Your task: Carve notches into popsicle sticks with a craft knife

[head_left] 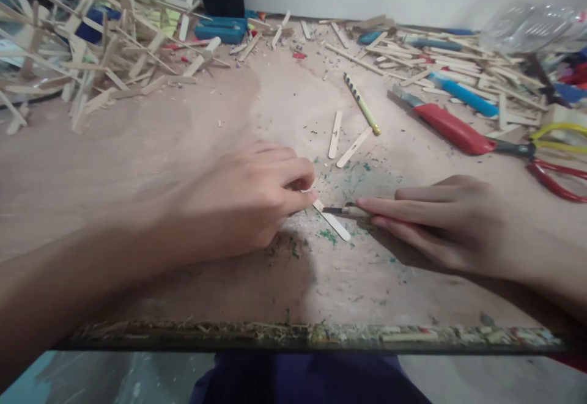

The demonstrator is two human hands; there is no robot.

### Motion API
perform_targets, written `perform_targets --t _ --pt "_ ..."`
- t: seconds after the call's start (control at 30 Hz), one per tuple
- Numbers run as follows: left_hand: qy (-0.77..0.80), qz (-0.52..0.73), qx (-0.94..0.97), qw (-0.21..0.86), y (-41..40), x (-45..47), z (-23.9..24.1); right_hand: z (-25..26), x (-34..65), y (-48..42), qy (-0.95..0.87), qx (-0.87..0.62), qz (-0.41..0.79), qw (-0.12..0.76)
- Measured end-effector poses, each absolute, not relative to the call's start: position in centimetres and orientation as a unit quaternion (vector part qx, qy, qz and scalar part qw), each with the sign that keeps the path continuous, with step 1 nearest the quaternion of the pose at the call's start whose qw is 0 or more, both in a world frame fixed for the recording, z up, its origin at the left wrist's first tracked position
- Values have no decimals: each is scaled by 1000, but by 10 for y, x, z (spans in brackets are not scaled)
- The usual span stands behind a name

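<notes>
My left hand [250, 199] lies on the wooden board [137, 159] with its fingers curled, pressing down one end of a flat wooden craft stick [333, 221]. My right hand [433, 220] comes in from the right, fingers pressed together round a slim cutting tool [342, 211]. The tool's dark tip rests on the stick just past my left fingertips. Green flecks and shavings lie around the stick. Most of the tool is hidden under my right fingers.
Two loose sticks [343, 141] and a striped pencil [362, 104] lie behind the hands. A red-handled knife [452, 128], a blue one [468, 97] and red scissors [557, 178] lie right. Glued stick pieces [92, 49] pile at back left. The board's front edge [293, 334] is close.
</notes>
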State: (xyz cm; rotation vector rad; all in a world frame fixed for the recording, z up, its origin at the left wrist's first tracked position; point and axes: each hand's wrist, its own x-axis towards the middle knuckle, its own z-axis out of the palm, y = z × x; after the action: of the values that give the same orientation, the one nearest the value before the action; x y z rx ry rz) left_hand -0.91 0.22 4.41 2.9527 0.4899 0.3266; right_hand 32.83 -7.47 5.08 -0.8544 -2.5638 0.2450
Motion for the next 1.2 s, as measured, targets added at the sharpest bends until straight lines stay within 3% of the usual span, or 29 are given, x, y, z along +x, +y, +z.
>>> perform_targets --t 0.27,0.57,0.87,1.2 --pt "171 91 977 91 2 -7 50 44 327 -83 -925 -314 31 210" --pt "174 120 971 111 2 -8 39 45 324 -89 -908 -351 64 219" --pt "169 62 978 102 1 -6 54 67 313 -81 -881 -414 140 182" --pt "167 93 975 110 2 -8 52 59 328 -78 -869 -410 174 214"
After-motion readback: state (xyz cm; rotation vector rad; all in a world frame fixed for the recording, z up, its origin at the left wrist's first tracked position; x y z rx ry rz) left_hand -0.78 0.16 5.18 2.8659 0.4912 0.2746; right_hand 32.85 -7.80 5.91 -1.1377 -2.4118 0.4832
